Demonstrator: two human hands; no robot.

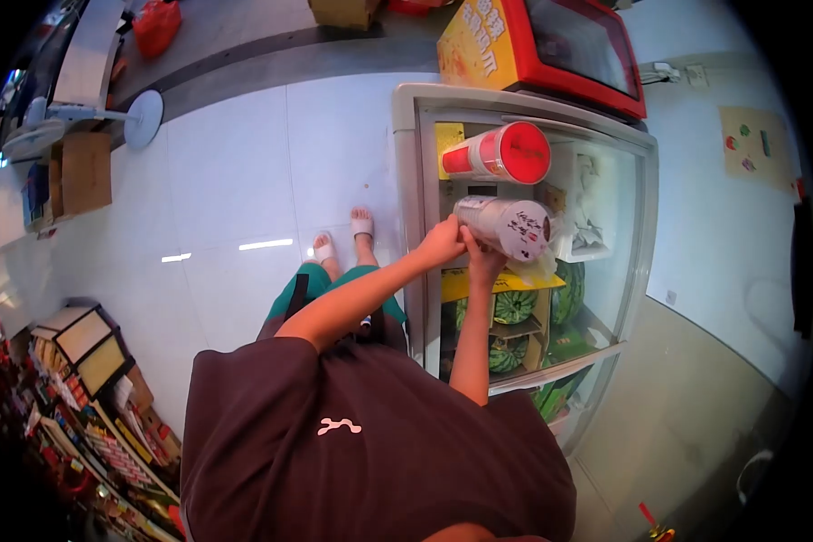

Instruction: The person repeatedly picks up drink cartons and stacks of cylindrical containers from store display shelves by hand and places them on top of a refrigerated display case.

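Observation:
A stack of whitish printed cups in a clear plastic sleeve (506,226) lies on its side over the glass top of a display cooler (405,181). My left hand (443,242) is closed at the near end of the sleeve, with the fingertips pinching there. My right hand (486,257) is closed beside it, its fingers against the sleeve's underside and partly hidden. Just beyond lies a similar stack of red-and-white cups (497,152), its red round end facing right. Neither hand touches that one.
Watermelons (515,307) show through the cooler's glass, near a yellow sign (456,284). A red-framed cabinet (569,45) stands at the cooler's far end. Leftward are a fan (143,119), a cardboard box (86,172) and stocked shelves (108,434).

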